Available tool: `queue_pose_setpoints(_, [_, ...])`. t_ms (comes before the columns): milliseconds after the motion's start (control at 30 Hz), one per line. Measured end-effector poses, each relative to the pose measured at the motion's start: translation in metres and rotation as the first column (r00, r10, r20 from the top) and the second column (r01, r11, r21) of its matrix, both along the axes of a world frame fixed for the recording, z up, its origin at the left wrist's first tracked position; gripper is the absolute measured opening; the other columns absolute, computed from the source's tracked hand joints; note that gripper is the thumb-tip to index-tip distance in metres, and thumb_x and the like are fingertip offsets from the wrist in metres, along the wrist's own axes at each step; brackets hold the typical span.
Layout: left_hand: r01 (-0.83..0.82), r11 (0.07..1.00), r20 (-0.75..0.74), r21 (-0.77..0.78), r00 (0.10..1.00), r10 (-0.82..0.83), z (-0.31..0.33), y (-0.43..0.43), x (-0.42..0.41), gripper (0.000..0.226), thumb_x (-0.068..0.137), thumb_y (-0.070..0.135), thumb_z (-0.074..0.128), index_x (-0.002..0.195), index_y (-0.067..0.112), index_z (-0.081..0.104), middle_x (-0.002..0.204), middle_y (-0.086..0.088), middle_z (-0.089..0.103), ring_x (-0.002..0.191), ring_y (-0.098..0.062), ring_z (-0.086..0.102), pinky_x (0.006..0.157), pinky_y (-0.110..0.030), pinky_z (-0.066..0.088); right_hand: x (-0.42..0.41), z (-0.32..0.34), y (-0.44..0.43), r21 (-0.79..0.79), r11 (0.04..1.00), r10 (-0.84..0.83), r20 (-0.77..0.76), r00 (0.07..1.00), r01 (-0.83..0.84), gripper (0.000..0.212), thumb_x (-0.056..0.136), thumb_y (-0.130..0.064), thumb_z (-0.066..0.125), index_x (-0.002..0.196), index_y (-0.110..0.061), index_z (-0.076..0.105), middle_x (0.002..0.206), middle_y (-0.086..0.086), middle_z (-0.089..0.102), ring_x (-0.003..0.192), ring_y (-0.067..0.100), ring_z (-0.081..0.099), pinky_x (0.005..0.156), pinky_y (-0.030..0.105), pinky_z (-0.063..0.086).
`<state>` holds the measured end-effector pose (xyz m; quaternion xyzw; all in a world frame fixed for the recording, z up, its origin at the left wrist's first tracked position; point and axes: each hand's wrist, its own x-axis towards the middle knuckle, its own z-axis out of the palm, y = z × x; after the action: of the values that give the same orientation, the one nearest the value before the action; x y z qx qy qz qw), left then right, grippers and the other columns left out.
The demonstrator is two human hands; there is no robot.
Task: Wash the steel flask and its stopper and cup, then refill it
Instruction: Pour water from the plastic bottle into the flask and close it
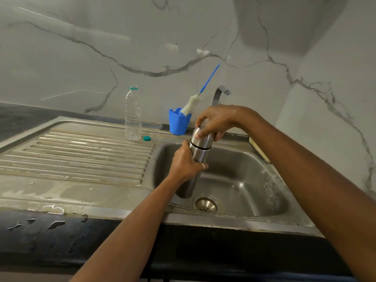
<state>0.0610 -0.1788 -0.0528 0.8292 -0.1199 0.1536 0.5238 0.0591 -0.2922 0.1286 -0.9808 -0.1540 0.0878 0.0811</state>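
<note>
Over the sink (254, 186), my left grip (187, 161) wrapped the tilted steel flask (188, 187) to steady it above the drain (206, 204), while my right grip (213, 124) curled round its cup (203, 139), apparently to twist it.

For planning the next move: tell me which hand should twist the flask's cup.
The right hand: it grips the domed steel cup, while the left hand holds the cylindrical steel flask lower down.
</note>
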Motion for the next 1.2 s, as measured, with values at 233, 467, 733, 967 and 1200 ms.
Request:
queue_pose_setpoints(233, [0.013,1.000,-0.002,0.006,1.000,-0.013,0.000,0.001,-0.001,0.070,0.066,0.020,0.093,0.118,0.021,0.047,0.110,0.002,0.064,0.098,-0.017,0.066,0.085,-0.034,0.057,-0.007,-0.032,0.007,-0.219,0.946,-0.114,0.467,0.877,0.239,0.079,0.090,-0.085,0.016,0.085,-0.020,0.060,0.072,0.002,0.057,0.057,0.014,0.049,0.069,0.034,0.039])
queue_pose_setpoints(467, [0.000,1.000,-0.016,-0.009,1.000,0.000,0.001,0.000,0.002,0.073,0.069,0.018,0.092,0.126,0.016,0.046,0.114,-0.002,0.064,0.099,-0.017,0.063,0.084,-0.030,0.053,0.001,0.006,-0.016,0.126,0.991,0.059,-0.105,0.993,-0.046,0.057,0.092,-0.027,0.074,0.144,-0.031,0.052,0.133,0.001,0.057,0.116,0.020,0.061,0.085,0.032,0.058])
queue_pose_setpoints(733, [-0.005,1.000,-0.027,-0.024,1.000,0.005,0.002,0.002,-0.002,0.073,0.069,0.019,0.092,0.126,0.015,0.047,0.110,0.000,0.063,0.096,-0.015,0.063,0.076,-0.023,0.049,0.000,-0.010,-0.006,-0.019,1.000,-0.001,0.151,0.988,0.004,0.037,0.092,-0.058,0.064,0.107,-0.025,0.071,0.094,0.002,0.072,0.078,0.020,0.073,0.076,0.033,0.060])
queue_pose_setpoints(967, [0.013,0.999,-0.036,-0.040,0.999,-0.014,0.002,0.001,0.000,0.072,0.067,0.019,0.093,0.123,0.018,0.047,0.107,0.003,0.064,0.095,-0.016,0.065,0.082,-0.032,0.054,-0.003,-0.030,-0.002,-0.244,0.969,0.092,0.491,0.866,0.036,0.063,0.095,-0.078,0.031,0.088,-0.019,0.052,0.084,-0.001,0.057,0.071,0.015,0.055,0.060,0.032,0.035])
queue_pose_setpoints(1200, [0.057,0.997,-0.032,-0.053,0.998,-0.058,0.006,-0.001,-0.002,0.080,0.070,0.022,0.092,0.132,0.020,0.041,0.113,0.001,0.065,0.092,-0.013,0.064,0.072,-0.018,0.050,0.015,-0.043,-0.009,-0.533,0.820,0.499,0.487,0.717,-0.209,0.076,0.086,-0.078,0.011,0.111,-0.023,0.057,0.083,-0.003,0.059,0.070,0.020,0.060,0.068,0.043,0.055])
